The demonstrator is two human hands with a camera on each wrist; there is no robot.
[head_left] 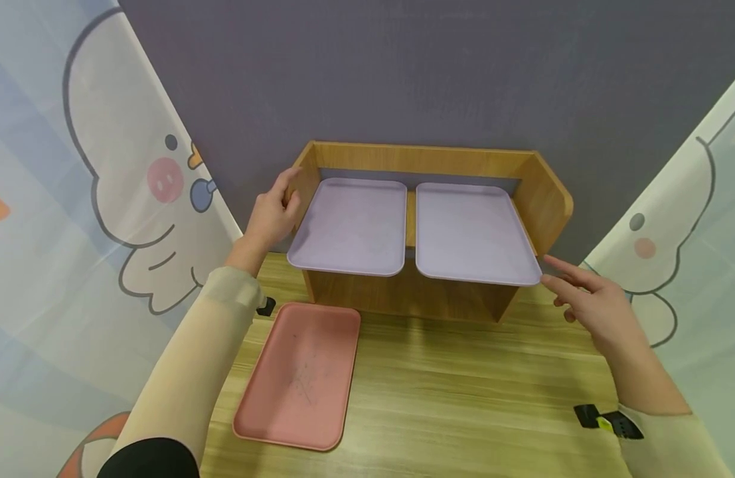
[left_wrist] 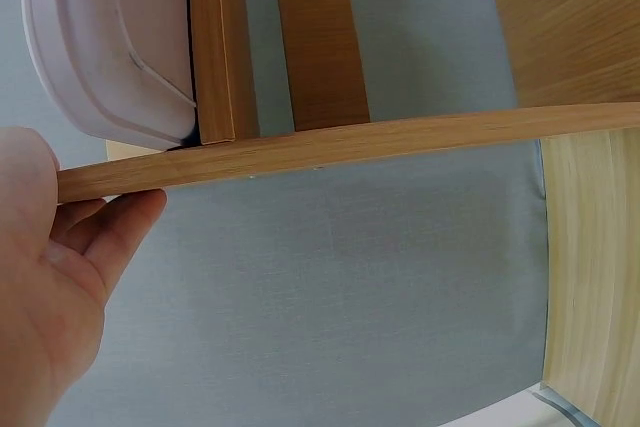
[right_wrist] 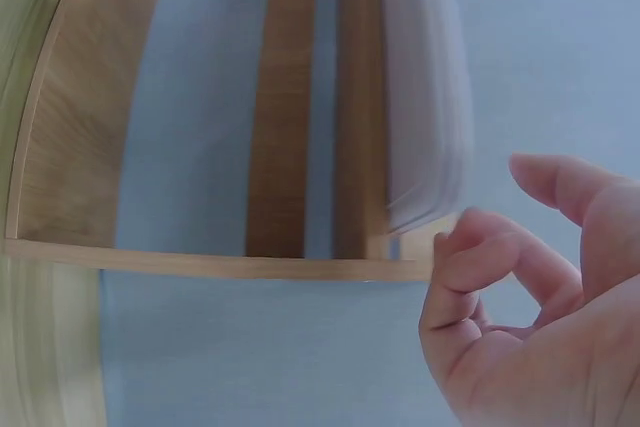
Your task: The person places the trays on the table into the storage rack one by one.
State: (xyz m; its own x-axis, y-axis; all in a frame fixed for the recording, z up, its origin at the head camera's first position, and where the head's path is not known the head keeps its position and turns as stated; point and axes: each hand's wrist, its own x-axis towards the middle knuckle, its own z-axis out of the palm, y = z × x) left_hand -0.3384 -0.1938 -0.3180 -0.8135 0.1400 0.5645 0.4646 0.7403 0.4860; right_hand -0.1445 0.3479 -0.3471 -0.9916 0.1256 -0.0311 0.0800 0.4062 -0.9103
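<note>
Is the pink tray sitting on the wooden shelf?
No, the pink tray lies flat on the table in front of the wooden shelf.

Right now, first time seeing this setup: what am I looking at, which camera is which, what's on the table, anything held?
No robot: a person works with bare hands. The wide picture comes from a head-worn camera; the other two from cameras on each wrist. On the wooden table stands a wooden shelf carrying two lilac trays side by side, with a pink tray lying flat in front. The left hand grips the shelf's left side panel. The right hand is by the right tray's front corner, fingers relaxed, holding nothing; contact cannot be told.
</note>
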